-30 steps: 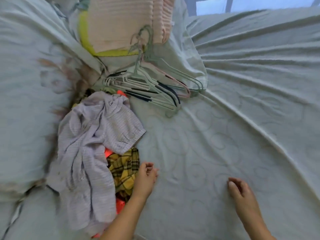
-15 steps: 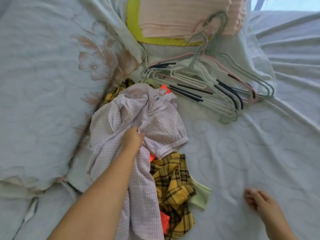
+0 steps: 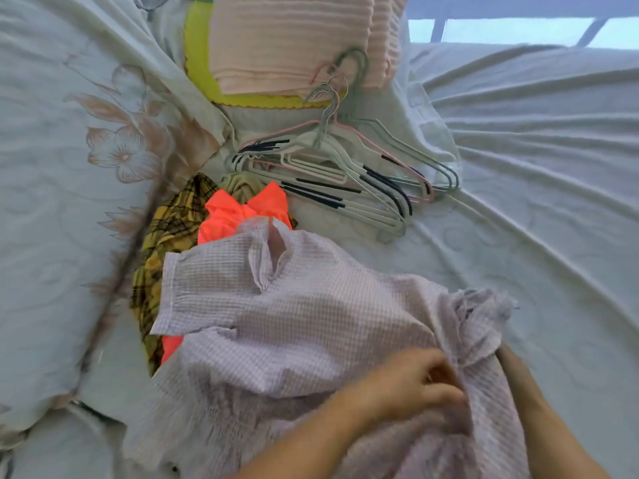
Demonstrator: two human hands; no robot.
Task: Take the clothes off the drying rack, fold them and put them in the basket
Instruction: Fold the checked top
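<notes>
Left hand (image 3: 411, 385): fingers curled, pinching lilac checked shirt (image 3: 311, 323) | Right hand: buried in shirt's bunched cloth just right of left hand, only forearm (image 3: 546, 420) shows, grip cannot be told | Shirt: spread on bed (image 3: 518, 219), under and left of both hands | Beyond hands: plaid garment (image 3: 166, 236), orange garment (image 3: 238, 212), clothes hangers (image 3: 313, 195)

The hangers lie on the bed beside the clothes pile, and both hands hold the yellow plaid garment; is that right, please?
Not quite: in the head view the left hand and right hand hold the lilac shirt, not the plaid garment, which lies beside it. The hangers do lie on the bed beside the pile.
</notes>
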